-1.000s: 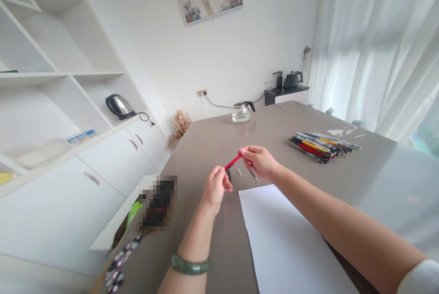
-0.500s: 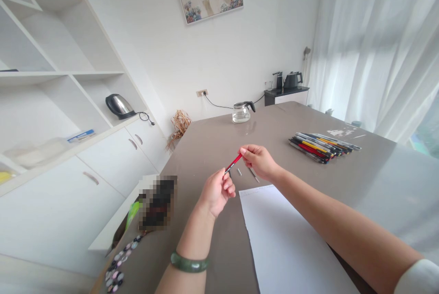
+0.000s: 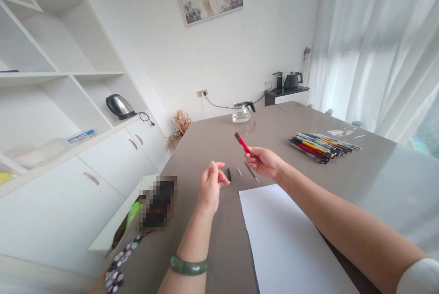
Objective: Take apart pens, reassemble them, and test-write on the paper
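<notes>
My right hand (image 3: 263, 162) pinches a short red pen barrel (image 3: 242, 142), which points up and to the left above the grey table (image 3: 212, 138). A little to its left, my left hand (image 3: 211, 183) hovers with loosely curled, parted fingers and holds nothing. Between the hands, small pen parts lie on the table: a black tip (image 3: 229, 174), a tiny spring or piece (image 3: 239, 172) and a thin refill (image 3: 251, 172). A white sheet of paper (image 3: 288, 243) lies just in front of my right forearm.
A row of several coloured pens (image 3: 320, 144) lies at the right of the table. A glass jug (image 3: 242, 111) stands at the far edge. White cabinets and shelves with a kettle (image 3: 118, 105) run along the left. A beaded string (image 3: 118, 266) lies at the near left corner.
My left hand has let go of the red barrel and drawn back, open. My right hand now holds the barrel alone and has tipped it up and away.
</notes>
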Demonstrator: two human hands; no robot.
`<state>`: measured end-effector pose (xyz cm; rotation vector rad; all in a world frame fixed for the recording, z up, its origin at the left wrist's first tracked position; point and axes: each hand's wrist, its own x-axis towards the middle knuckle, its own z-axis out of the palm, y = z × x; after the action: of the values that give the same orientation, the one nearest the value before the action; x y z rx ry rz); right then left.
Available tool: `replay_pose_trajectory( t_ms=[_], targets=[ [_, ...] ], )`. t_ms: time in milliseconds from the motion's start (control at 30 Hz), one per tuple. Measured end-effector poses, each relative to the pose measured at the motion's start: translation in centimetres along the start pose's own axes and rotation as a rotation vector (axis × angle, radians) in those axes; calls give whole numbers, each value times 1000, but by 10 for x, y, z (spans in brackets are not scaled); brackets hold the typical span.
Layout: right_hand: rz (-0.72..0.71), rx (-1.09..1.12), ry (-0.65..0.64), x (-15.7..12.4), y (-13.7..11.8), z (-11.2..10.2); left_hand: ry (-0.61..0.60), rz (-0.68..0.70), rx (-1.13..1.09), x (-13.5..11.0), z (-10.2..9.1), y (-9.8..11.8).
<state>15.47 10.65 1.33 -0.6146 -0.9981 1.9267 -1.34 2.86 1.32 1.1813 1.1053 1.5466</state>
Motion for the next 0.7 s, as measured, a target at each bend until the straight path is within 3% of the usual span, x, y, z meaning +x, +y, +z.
replay_pose_trajectory(
  t_ms=[200, 433, 567, 700],
  targets=[
    [49, 13, 0, -2, 0, 9, -41, -68, -20, -1, 1, -1],
    [46, -118, -1, -7, 5, 19, -153, -147, -18, -3, 2, 3],
    [62, -163, -54, -8, 3, 18, -60, -127, 34, 0, -1, -2],
    [120, -228, -63, -8, 5, 16, 51, -77, -70, 3, -4, -3]
  ],
)
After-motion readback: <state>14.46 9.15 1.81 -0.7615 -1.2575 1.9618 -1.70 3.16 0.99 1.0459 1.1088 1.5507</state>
